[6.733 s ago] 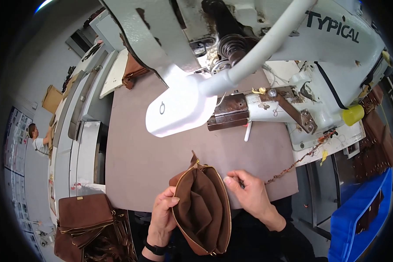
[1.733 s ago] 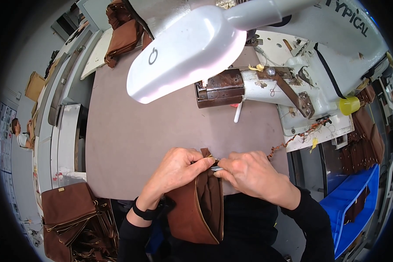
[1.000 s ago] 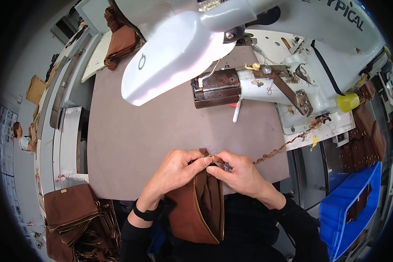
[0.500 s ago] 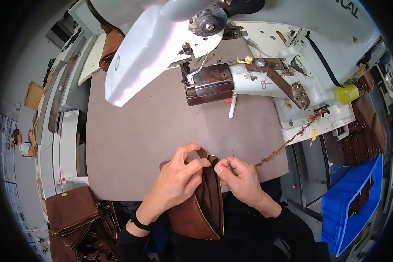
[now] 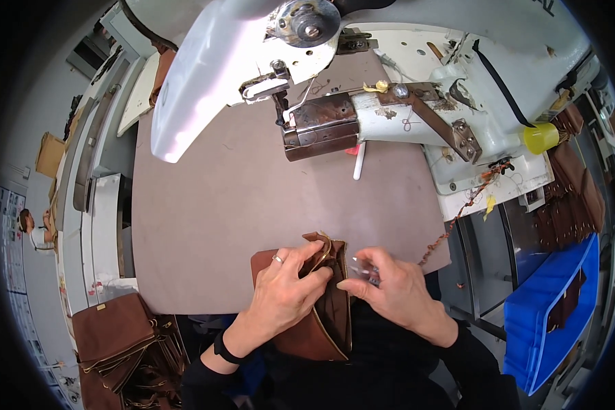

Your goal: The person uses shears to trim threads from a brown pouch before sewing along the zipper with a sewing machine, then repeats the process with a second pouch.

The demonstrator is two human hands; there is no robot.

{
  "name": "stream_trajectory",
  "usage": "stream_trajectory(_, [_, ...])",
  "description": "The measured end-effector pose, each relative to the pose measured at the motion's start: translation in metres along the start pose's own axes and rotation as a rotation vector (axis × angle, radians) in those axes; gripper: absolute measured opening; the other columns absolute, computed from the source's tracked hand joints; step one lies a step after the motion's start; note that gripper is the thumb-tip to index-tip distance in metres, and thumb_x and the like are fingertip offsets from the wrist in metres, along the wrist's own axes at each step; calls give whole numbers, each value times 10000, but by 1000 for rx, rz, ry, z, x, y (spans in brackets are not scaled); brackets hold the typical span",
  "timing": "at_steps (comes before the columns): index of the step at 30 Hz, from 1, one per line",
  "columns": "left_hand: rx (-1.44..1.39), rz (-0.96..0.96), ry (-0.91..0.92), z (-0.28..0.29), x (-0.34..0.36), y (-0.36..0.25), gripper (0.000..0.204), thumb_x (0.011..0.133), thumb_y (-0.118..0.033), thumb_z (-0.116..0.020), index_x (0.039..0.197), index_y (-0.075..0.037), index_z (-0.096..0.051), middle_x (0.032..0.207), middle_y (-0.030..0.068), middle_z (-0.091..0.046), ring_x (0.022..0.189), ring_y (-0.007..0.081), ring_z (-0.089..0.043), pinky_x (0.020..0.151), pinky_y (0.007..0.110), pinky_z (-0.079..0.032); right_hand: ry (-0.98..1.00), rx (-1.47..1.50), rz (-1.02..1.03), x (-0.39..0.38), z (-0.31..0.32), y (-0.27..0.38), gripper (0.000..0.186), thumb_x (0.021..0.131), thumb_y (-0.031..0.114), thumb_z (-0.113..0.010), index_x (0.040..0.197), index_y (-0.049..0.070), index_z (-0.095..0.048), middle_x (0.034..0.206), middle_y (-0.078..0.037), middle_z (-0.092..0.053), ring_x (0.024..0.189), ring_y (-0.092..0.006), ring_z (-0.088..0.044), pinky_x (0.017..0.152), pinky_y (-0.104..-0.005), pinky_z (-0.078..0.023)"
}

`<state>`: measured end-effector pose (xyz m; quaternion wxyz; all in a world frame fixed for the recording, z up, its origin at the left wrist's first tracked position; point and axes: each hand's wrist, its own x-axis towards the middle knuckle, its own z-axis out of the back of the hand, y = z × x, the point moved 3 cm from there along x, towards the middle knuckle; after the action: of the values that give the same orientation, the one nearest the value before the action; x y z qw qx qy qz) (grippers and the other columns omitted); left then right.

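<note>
Head view: the brown bag (image 5: 301,338) lay between my hands, its open mouth running lengthwise away from me.
It straddled the near edge of the desk (image 5: 219,205), lower end over my lap, far end toward the sewing machine (image 5: 393,121). My left hand (image 5: 280,290) was the nearer, in contact, thumb and fingers pinching the left side of the mouth near its far end. My right hand (image 5: 400,290) stood just beside the right rim, fingers curled about a small tool (image 5: 367,275) too obscured to identify; whether the thumb touched the rim I could not tell.
</note>
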<state>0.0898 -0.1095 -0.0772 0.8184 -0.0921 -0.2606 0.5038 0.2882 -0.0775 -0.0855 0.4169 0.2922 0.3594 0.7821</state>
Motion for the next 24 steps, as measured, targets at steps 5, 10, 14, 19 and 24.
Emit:
stream_trajectory(5, [-29,-8,-47,-1,-2,-1,250,746,-65,-803,986,-97,-742,1277,121,-614,960,279,-618,740,368,-557,46,-264,26,-4,6,2,346,860,275,-784,1043,36,-614,842,-106,-637,730,-285,-682,613,-397,-546])
stream_trajectory(10, [-58,4,-46,1,-1,0,252,746,-57,-803,989,-91,-749,1278,123,-614,959,281,-617,744,369,-553,18,-340,116,2,-4,4,244,862,222,-774,987,56,-647,820,-81,-581,720,-263,-651,604,-392,-526])
stream_trajectory(14, [-79,7,-51,0,-1,1,255,747,-52,-802,995,-84,-754,1273,125,-615,951,280,-612,742,370,-548,31,-381,142,7,-5,5,178,879,201,-758,932,65,-657,781,-74,-545,685,-260,-623,585,-392,-505])
stream_trajectory(19, [-84,7,-48,-1,-1,1,254,748,-51,-801,995,-81,-753,1267,125,-615,930,277,-604,732,370,-544,14,-412,156,10,-7,5,159,891,200,-743,908,76,-645,776,-72,-532,681,-257,-618,586,-388,-503])
stream_trajectory(24, [-91,10,-42,-1,-1,1,252,748,-54,-801,994,-82,-753,1267,123,-615,923,276,-601,728,369,-541,8,-442,179,12,-7,6,146,896,205,-732,898,91,-642,774,-67,-524,683,-246,-620,585,-382,-505])
